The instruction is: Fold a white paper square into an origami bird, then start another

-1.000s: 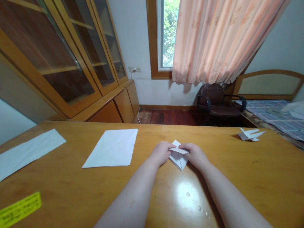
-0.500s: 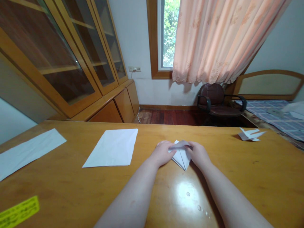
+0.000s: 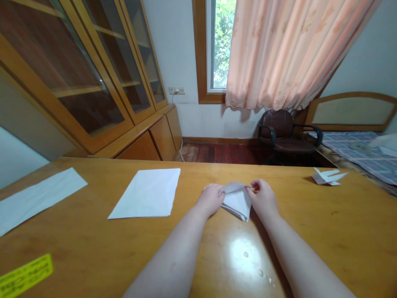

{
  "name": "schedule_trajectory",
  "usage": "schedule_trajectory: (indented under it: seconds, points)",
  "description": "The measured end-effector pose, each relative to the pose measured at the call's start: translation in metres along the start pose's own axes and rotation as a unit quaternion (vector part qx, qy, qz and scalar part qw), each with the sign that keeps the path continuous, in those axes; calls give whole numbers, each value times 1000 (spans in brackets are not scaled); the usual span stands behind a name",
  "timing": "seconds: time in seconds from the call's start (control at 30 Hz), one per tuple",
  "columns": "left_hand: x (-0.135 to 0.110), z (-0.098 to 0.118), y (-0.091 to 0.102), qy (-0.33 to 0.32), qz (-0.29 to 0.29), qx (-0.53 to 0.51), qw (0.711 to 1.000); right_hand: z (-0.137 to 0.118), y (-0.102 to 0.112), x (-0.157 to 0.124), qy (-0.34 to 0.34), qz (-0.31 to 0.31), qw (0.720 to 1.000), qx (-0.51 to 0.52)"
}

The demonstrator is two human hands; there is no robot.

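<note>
A small folded piece of white paper point(image 3: 238, 200) rests on the wooden table point(image 3: 93, 244) between my two hands, its point toward me. My left hand point(image 3: 211, 199) has its fingers curled and pinches the paper's left upper edge. My right hand point(image 3: 263, 196) pinches the right upper corner and lifts a flap of the paper a little. Both forearms reach in from the bottom of the view.
A flat white sheet point(image 3: 147, 193) lies left of my hands, and a long white strip point(image 3: 34, 198) at the far left. A finished folded paper figure point(image 3: 328, 176) sits near the table's right back edge. A yellow label point(image 3: 25, 276) lies at bottom left. Beyond stand a cabinet, an armchair point(image 3: 283, 132) and a bed.
The paper's upper flap has been raised and spread open between my hands. My right hand has moved slightly right and up with it. The left hand has barely shifted.
</note>
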State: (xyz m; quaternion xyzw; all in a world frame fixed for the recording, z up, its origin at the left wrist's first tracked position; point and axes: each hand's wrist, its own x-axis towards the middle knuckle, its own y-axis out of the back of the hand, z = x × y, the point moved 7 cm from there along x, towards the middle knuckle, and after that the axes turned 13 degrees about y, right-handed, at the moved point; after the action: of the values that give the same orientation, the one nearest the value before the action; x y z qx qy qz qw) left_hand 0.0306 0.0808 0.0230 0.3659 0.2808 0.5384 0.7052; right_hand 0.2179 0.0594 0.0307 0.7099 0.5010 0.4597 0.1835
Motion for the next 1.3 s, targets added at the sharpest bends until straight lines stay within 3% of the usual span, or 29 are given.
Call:
schedule_trajectory:
  seconds: [0.1, 0.3, 0.57, 0.73, 0.87, 1.0, 1.3]
  points:
    - [-1, 1, 1, -7, 0, -9, 1000, -7, 4, 0, 40, 6, 999, -26]
    - [0, -1, 1, 6, 1, -10, 1000, -17, -7, -1, 126, -68, 988, -56]
    - [-5, 3, -6, -41, -31, -37, 998, -17, -21, -2, 141, -156, 974, -85]
    - [-7, 5, -11, -50, -80, -34, 995, -26, -23, -2, 161, -175, 970, -44]
    - [-7, 7, -9, -55, -76, -30, 995, -48, -22, -8, 220, -204, 951, 75]
    - [-7, 7, -9, -54, -70, -28, 996, -59, -24, -13, 233, -248, 924, 172]
    - [-8, 7, -9, -54, -83, -24, 995, -51, -32, -15, 222, -248, 935, 122]
